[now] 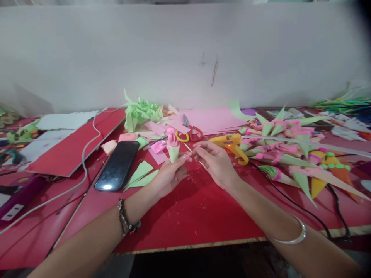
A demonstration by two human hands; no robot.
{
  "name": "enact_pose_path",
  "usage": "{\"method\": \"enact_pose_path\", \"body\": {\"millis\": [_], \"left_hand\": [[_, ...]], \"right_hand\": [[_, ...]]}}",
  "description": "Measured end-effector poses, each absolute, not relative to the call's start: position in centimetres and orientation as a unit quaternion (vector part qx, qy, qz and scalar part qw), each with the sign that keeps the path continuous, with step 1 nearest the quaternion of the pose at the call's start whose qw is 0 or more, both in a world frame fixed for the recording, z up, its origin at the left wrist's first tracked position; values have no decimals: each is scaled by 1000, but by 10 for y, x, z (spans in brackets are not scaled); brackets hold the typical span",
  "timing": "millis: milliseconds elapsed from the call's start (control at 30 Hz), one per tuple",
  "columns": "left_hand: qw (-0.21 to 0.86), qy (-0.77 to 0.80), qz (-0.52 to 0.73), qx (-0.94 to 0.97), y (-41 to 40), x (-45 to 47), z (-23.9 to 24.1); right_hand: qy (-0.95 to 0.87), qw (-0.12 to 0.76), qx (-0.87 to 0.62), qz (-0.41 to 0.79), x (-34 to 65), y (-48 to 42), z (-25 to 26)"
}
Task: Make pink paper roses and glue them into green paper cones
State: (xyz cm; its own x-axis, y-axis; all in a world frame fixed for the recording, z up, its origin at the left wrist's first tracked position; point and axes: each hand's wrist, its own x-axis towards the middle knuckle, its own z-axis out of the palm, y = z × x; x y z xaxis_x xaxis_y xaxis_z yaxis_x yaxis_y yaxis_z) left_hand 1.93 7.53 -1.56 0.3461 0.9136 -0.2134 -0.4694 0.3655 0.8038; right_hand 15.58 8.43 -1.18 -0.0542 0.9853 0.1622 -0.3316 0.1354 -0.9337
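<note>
My left hand (169, 173) is closed around the lower tip of a small paper cone (174, 151). The cone stands upright, pale green outside, with pink folded paper and a pink pompom (170, 131) at its top. At the left thumb tip shows a small bright pink bit (188, 157). Close by on the right, my right hand (216, 162) pinches thumb and forefinger together on a tiny pink piece (198, 146), too small to make out well. The two hands' fingertips nearly meet above the red table (199, 220).
Behind the right hand lies a yellow glue gun (232, 144), its light lit. Finished paper cones (301, 158) pile up on the right. Scissors (194, 133), pink sheets (214, 117) and crumpled green paper (142, 112) lie behind. A phone (117, 166) and white cable (84, 154) are left.
</note>
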Motion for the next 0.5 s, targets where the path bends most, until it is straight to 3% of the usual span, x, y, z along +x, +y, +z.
{"method": "enact_pose_path", "body": {"millis": [500], "left_hand": [[766,339,423,346,74,25,-20]], "right_hand": [[-490,598,-364,519,156,84,-14]]}}
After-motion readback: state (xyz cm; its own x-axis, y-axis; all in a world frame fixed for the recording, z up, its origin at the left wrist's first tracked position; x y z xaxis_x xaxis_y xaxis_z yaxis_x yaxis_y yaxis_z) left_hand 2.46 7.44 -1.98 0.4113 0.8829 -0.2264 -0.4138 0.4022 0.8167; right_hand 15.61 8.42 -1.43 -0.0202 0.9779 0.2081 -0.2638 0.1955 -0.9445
